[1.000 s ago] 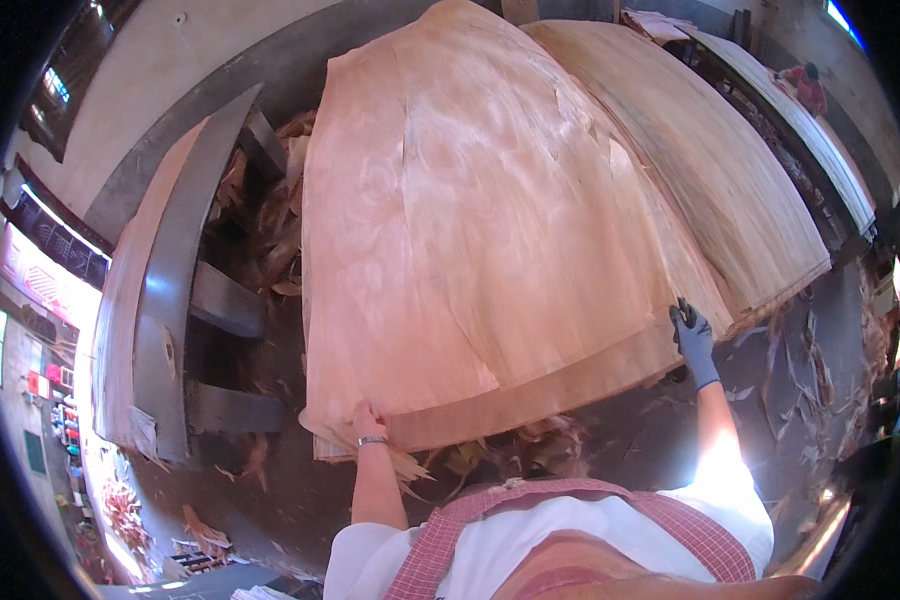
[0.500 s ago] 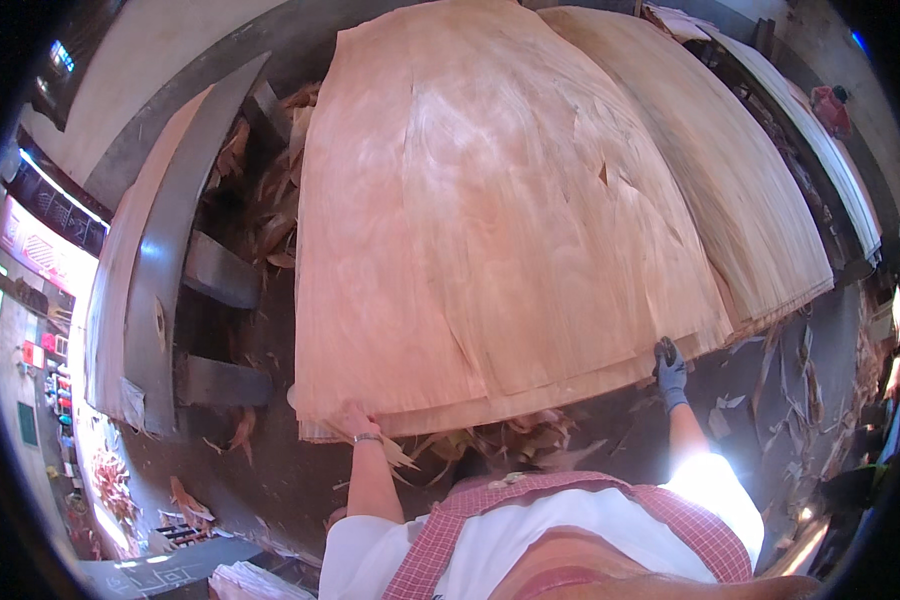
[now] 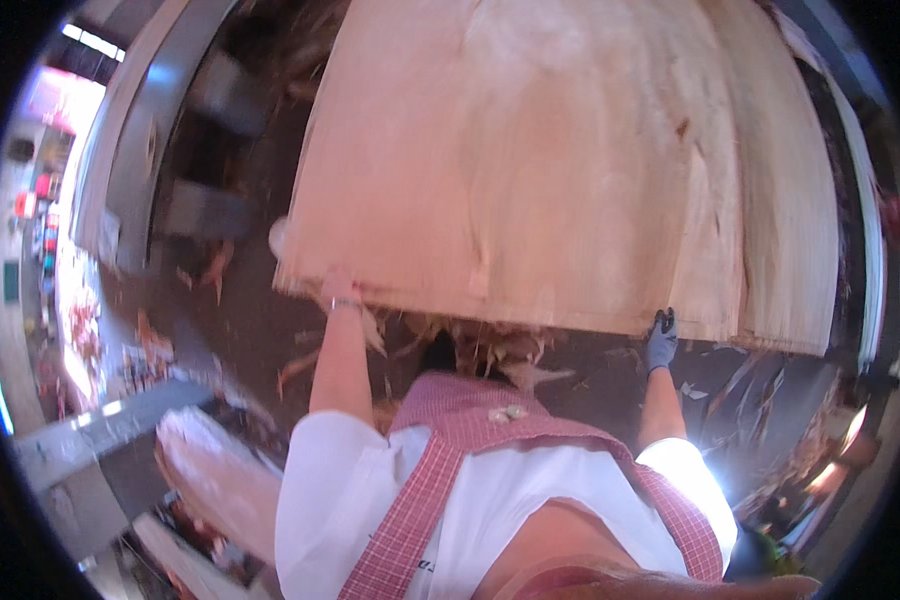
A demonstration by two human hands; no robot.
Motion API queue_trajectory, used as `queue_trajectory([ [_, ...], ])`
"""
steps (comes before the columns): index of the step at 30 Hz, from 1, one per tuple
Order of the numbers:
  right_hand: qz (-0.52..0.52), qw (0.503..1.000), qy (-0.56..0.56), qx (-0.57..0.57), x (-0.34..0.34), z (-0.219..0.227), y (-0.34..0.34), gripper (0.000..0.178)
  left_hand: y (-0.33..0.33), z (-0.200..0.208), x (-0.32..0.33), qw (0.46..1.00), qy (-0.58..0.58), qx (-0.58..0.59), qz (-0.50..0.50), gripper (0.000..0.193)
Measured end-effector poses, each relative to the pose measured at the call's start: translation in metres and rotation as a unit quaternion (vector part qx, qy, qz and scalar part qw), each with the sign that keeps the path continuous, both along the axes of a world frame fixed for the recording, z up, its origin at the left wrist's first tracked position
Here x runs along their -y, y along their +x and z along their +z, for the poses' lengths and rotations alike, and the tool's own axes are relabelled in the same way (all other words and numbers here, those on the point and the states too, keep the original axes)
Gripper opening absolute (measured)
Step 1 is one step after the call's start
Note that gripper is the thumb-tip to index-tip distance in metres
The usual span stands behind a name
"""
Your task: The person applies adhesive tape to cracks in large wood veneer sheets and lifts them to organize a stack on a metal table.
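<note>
A stack of thin, pale wood veneer sheets (image 3: 530,190) spreads out before me, its near edge running between my two hands. My bare left hand (image 3: 340,288), with a band on the wrist, grips the top veneer sheet at the near left corner; its fingers blend into the wood colour. At the right part of the same edge, my right hand (image 3: 662,338) in a grey glove with dark fingertips closes on the veneer. A small split (image 3: 682,128) shows in the top sheet.
Another veneer pile (image 3: 785,200) adjoins on the right. Grey beams (image 3: 210,210) stand to the left. Torn veneer scraps (image 3: 500,345) litter the floor by my feet. A grey bench-like frame (image 3: 120,425) and a pale bundle (image 3: 215,480) lie at lower left.
My view has tilted down and turned, so the stack sits higher in the picture. The top sheet's near edge now lies closer to the edge of the sheets below. Both hands stay on it.
</note>
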State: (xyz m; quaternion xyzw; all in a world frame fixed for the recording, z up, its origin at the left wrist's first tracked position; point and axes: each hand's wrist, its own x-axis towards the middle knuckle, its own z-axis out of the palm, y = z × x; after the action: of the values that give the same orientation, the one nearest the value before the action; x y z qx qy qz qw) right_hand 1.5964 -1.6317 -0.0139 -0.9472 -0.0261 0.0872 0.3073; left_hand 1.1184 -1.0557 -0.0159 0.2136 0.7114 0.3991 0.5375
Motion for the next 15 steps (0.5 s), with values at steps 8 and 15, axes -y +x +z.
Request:
queue_trajectory([
  [8, 0.091, 0.992, -0.07, 0.048, -0.003, -0.002, -0.024, 0.04, -0.018, 0.002, -0.003, 0.994, -0.056, -0.083, -0.032, 0.03],
  [15, 0.067, 0.997, -0.045, 0.01, -0.004, 0.004, -0.043, 0.039, -0.026, -0.015, -0.02, 0.994, -0.083, -0.077, 0.009, 0.031],
])
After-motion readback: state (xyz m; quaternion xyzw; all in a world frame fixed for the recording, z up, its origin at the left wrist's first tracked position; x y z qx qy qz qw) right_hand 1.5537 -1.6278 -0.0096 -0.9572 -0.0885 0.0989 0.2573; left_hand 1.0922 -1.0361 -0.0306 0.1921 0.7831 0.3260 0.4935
